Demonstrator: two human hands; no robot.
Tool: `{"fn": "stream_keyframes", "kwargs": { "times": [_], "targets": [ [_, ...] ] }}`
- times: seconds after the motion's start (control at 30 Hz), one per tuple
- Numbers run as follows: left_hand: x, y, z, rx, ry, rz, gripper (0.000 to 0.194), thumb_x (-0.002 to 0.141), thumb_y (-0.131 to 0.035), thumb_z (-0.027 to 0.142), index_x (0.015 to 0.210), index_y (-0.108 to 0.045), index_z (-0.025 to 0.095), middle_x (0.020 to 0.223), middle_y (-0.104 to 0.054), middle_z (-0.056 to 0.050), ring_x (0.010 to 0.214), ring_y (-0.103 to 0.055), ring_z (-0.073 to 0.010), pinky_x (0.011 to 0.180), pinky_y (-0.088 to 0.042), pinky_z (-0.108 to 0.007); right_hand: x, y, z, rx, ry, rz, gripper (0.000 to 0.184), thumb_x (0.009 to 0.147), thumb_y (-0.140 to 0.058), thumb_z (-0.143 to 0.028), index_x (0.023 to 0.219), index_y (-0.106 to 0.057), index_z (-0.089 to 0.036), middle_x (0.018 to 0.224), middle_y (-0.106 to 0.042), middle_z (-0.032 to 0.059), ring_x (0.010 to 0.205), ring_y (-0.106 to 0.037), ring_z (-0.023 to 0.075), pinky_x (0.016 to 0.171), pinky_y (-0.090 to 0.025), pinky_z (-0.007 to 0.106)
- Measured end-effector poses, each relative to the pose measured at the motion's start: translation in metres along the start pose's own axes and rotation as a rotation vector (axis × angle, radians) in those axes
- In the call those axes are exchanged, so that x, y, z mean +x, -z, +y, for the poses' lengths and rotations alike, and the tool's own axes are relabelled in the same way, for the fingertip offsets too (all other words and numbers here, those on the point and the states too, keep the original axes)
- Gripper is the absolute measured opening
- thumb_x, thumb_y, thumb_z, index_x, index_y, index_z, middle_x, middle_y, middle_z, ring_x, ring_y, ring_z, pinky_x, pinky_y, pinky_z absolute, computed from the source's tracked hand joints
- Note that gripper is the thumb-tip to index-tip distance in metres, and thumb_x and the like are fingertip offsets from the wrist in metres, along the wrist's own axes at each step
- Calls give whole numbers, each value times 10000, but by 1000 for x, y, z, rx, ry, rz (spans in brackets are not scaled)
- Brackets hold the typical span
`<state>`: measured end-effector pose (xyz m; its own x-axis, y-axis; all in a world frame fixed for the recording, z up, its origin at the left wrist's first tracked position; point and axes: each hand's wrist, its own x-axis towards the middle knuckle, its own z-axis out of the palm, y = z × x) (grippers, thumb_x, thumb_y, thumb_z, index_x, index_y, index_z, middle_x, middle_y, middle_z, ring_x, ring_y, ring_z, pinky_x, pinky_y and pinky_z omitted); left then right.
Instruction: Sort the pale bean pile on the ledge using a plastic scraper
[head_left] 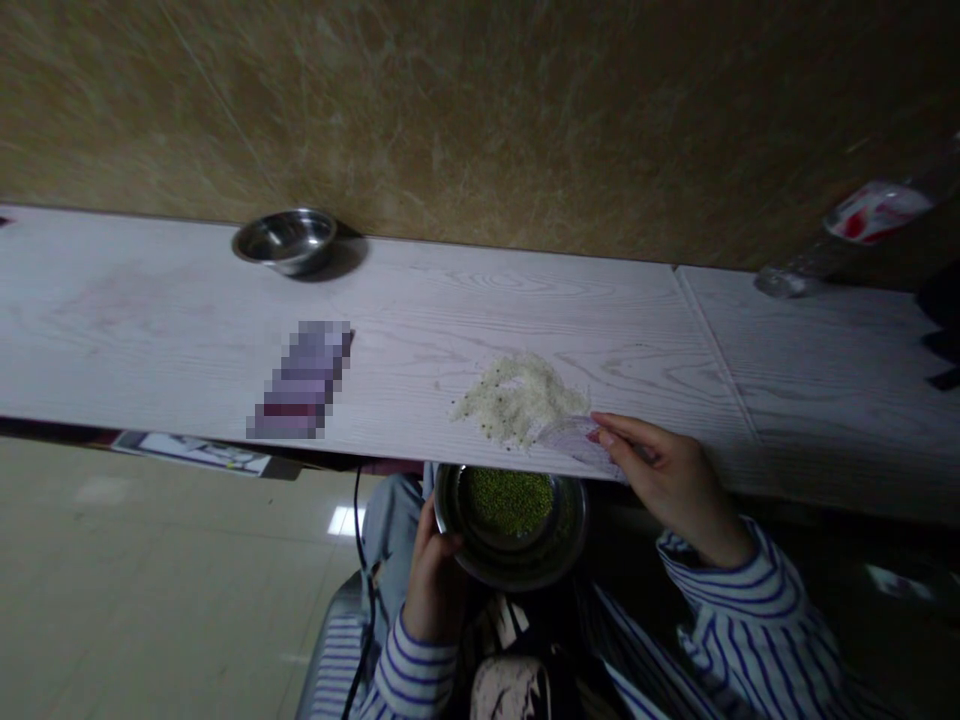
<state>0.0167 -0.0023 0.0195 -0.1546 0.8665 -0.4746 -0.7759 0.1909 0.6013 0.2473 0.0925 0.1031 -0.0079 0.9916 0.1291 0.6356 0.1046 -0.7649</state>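
Observation:
My left hand [437, 570] is closed on the rim of a steel bowl [517, 575], its thumb over the edge. Small green beans [511, 500] lie in the bowl, which is held just below the table's front edge. Between its thumb and fingers, my right hand [667, 470] pinches a clear, rounded plastic piece [574, 440]; its exact kind cannot be made out. That piece rests at the near right side of a loose heap of white grains [521, 395] that look like rice. Some dark or green specks are scattered among the grains.
A second steel bowl [285, 240] stands at the back left of the white wood-grain table [405, 310]. A blurred-out flat object [304, 380] lies left of the heap. Near the wall at right is a clear bottle with a red and white label [874, 212]. A black cable [358, 540] hangs down in front.

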Motion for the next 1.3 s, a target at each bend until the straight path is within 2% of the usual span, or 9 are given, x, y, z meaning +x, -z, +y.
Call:
{"fn": "stream_keyframes", "kwargs": {
  "times": [0.27, 0.47, 0.8, 1.0, 1.17, 1.3],
  "targets": [
    [2, 4, -4, 5, -16, 13, 512, 694, -713, 234, 1202, -743, 283, 1190, -752, -66, 1199, -616, -339, 1001, -484, -453, -2, -7, -2, 29, 28, -33, 303, 911, -611, -317, 1094, -811, -182, 992, -828, 93, 943, -794, 256, 856, -653, 372],
    [4, 9, -5, 44, -14, -11, 534, 691, -718, 240, 1224, -737, 274, 1230, -740, -69, 1196, -609, -335, 993, -486, -446, -4, -4, -2, 30, 22, -37, 305, 916, -609, -307, 1113, -804, -179, 949, -831, 86, 903, -799, 248, 850, -655, 374],
    [2, 7, -7, 32, -23, 10, 516, 677, -714, 250, 1193, -734, 269, 1188, -750, -78, 1145, -636, -336, 967, -498, -458, -8, -6, -8, 39, 42, -49, 304, 917, -605, -303, 1099, -806, -166, 957, -830, 98, 893, -799, 244, 799, -660, 349],
    [1, 5, -4, 42, -9, -20, 486, 700, -710, 246, 1183, -744, 282, 1185, -757, -63, 1156, -633, -320, 979, -497, -441, -13, -2, -5, 26, 26, -58, 295, 916, -611, -321, 1081, -813, -183, 974, -829, 96, 902, -799, 249, 786, -658, 344],
    [1, 5, -5, 33, -21, 20, 494, 680, -722, 246, 1171, -757, 278, 1161, -759, -60, 1196, -612, -334, 1012, -479, -452, -15, -7, -8, 48, 28, -68, 294, 918, -607, -325, 1081, -815, -197, 993, -828, 90, 914, -797, 245, 854, -646, 363],
    [0, 5, -4, 46, -5, 8, 513, 701, -704, 220, 1209, -744, 283, 1204, -747, -53, 1230, -592, -322, 1050, -449, -440, -11, -8, -2, 35, 3, -46, 311, 911, -611, -347, 1087, -813, -190, 998, -827, 99, 922, -794, 259, 863, -643, 393]
  ]
}}
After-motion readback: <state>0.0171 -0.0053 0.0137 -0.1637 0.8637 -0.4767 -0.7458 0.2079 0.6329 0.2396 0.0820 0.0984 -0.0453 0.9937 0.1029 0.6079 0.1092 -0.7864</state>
